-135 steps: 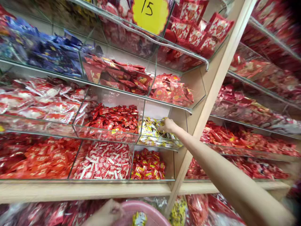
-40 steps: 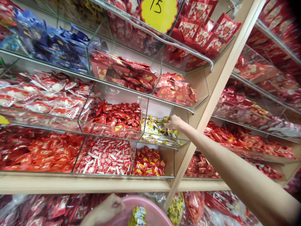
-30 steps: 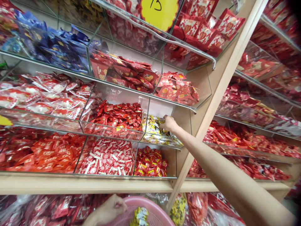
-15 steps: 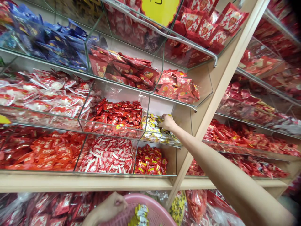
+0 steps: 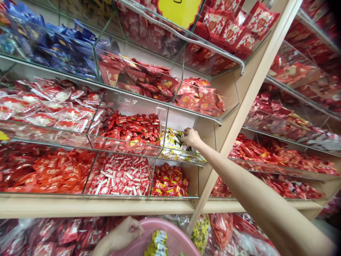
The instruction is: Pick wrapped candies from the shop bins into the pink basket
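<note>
My right hand reaches over the glass front of a small compartment. Its fingers curl down onto yellow-and-white wrapped candies; the fingertips are partly hidden among them. Low in the view, my left hand is closed at the left rim of a pink plastic basket, its thumb and fingers bent over the edge. Inside the basket lies a bundle of yellow-green packets. The basket's lower part is cut off by the frame.
Glass dividers separate red candies, red-and-white sweets and red-yellow packets around my right hand. A wooden upright stands beside my right forearm. Below the wooden ledge are bagged sweets.
The view has shifted very slightly. My right hand stays in the same compartment, and my left hand stays at the basket rim.
</note>
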A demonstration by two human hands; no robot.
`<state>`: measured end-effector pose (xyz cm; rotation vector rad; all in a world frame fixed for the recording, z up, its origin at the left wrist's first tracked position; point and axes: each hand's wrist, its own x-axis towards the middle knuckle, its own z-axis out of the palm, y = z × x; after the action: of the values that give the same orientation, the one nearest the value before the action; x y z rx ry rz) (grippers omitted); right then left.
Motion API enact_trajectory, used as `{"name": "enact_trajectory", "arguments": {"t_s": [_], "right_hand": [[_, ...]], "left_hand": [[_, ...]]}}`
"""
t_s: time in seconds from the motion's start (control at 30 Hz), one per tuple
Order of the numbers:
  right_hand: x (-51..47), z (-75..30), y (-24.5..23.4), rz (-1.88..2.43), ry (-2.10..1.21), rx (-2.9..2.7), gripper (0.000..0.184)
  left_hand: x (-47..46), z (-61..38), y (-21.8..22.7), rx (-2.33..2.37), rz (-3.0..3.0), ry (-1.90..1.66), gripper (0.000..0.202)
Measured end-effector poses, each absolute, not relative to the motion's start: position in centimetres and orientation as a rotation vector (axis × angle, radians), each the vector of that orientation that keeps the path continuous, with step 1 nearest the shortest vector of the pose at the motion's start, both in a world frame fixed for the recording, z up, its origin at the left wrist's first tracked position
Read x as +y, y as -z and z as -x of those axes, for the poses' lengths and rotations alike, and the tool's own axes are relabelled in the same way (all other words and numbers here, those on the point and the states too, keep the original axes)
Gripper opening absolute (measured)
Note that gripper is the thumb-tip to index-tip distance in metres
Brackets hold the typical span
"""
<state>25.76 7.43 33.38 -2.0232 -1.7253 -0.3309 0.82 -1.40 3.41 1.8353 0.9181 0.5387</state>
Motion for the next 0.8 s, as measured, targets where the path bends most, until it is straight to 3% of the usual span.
{"name": "enact_trajectory", "arguments": {"t_s": [0.8], "right_hand": [[6.5, -26.7, -34.5, 1.875, 0.217, -1.648, 0.059]], "left_hand": [[-1.5, -0.8, -3.7, 0.983, -1.823, -0.524, 0.031]]}}
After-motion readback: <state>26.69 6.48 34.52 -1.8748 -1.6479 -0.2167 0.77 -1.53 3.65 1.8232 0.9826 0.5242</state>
